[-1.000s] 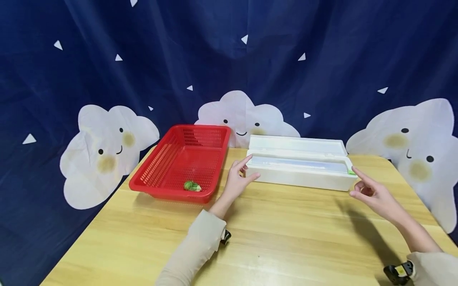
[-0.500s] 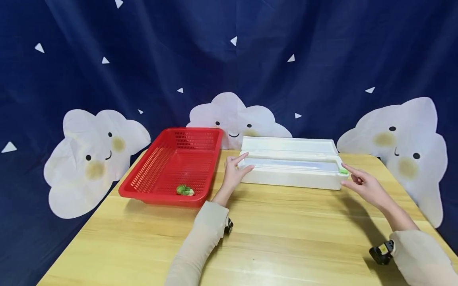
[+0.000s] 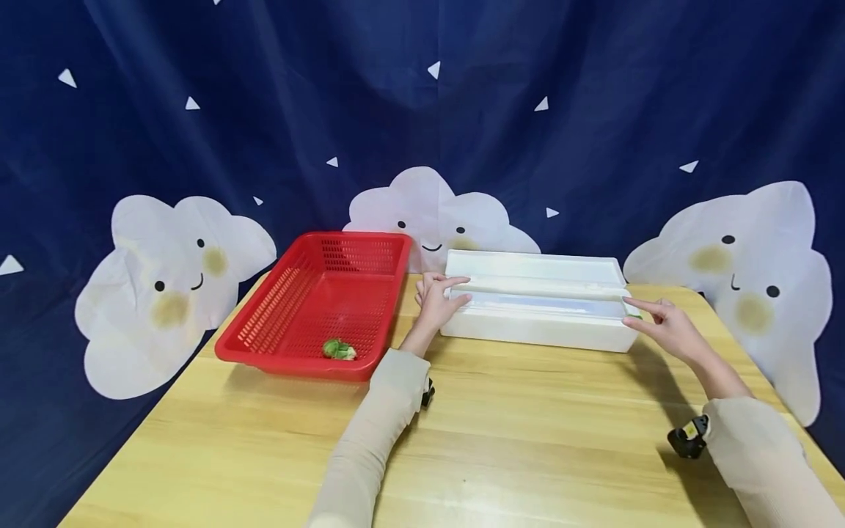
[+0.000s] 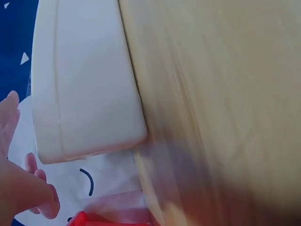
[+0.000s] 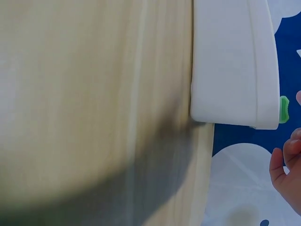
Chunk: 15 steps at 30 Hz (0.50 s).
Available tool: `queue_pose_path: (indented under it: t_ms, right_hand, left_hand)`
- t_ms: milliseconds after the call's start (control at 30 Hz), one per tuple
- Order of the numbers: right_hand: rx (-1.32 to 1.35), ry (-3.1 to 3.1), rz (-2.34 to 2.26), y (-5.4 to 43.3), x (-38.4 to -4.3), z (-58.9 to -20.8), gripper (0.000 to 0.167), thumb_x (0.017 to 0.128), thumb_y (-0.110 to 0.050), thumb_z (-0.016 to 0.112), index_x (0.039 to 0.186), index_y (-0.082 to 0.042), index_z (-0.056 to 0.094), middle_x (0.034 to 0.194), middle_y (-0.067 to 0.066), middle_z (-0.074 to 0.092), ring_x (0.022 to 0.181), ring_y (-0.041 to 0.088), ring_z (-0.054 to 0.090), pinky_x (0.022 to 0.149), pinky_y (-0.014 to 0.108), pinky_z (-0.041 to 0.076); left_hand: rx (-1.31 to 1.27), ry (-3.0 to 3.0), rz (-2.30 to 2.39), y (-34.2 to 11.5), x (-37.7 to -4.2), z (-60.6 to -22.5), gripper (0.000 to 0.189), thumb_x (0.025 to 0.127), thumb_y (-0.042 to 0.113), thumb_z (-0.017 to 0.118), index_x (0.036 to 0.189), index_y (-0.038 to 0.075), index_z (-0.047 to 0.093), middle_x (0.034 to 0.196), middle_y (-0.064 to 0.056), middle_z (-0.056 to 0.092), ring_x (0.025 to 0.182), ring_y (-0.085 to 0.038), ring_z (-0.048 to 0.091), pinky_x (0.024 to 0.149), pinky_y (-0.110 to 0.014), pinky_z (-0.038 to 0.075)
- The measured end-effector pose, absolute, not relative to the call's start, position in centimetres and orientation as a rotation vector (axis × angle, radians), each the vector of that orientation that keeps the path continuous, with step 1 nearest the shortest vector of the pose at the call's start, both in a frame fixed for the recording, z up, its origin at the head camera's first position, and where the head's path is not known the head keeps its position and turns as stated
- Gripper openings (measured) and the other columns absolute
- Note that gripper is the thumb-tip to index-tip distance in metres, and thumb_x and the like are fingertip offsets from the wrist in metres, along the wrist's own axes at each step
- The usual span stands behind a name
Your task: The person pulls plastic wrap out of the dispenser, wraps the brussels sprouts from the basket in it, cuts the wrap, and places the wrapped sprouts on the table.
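A long white cling film dispenser (image 3: 535,326) stands at the back of the table, its lid (image 3: 535,265) raised and clear film lying along its opening. My left hand (image 3: 436,302) is at its left end, index finger and thumb extended over the rim with a gap between them. The right hand (image 3: 673,334) reaches to the opposite end, index finger and thumb likewise apart, fingertips right at the corner. Beside those fingers shows the dispenser's green slider (image 5: 284,109). In the left wrist view the left hand's fingers (image 4: 40,197) appear beyond the dispenser's end.
To the left stands a red plastic basket (image 3: 313,364) with slotted sides, holding a small green leafy vegetable (image 3: 339,349). The wooden table (image 3: 515,425) reaches back to a dark blue curtain (image 3: 488,132) printed with clouds.
My left hand has moved further over the dispenser's left end. The right hand has come in left to the other end, now partly covering the green slider. The head view has turned slightly right.
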State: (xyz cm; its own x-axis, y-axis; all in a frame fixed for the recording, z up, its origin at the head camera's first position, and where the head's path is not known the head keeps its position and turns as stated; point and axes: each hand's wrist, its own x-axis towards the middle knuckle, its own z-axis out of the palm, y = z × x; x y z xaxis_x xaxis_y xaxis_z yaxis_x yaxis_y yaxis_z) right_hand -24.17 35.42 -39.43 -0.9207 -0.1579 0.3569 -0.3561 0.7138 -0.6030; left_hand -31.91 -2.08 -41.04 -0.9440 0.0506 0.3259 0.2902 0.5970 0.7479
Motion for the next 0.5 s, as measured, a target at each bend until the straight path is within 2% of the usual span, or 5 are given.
queue_pose_path:
  t_ms: [233,500]
  right_hand:
    - [0.393,-2.689,1.026,35.5,-25.4,-39.4,0.043,0.087,-0.018,0.062,0.117,0.011,0.053,0.068,0.006,0.03,0.061,0.012,0.025,0.051,0.029,0.023]
    - [0.404,-2.694,1.05,35.5,-26.6,-39.7,0.038,0.085,-0.015,0.064,0.108,0.014,0.058,0.068,0.005,0.031,0.063,0.012,0.026,0.052,0.029,0.024]
  left_hand:
    - [-0.285,-2.685,-1.147,-2.1,-32.6,-40.9,0.03,0.078,0.024,0.072,0.108,0.025,0.069,0.113,-0.009,0.039,0.104,-0.026,0.029,0.083,-0.041,0.022]
    - [-0.286,-2.747,-1.031,-2.5,-32.7,-41.0,0.023,0.08,0.029,0.07,0.103,0.024,0.071,0.116,-0.009,0.042,0.106,-0.026,0.03,0.085,-0.041,0.023]
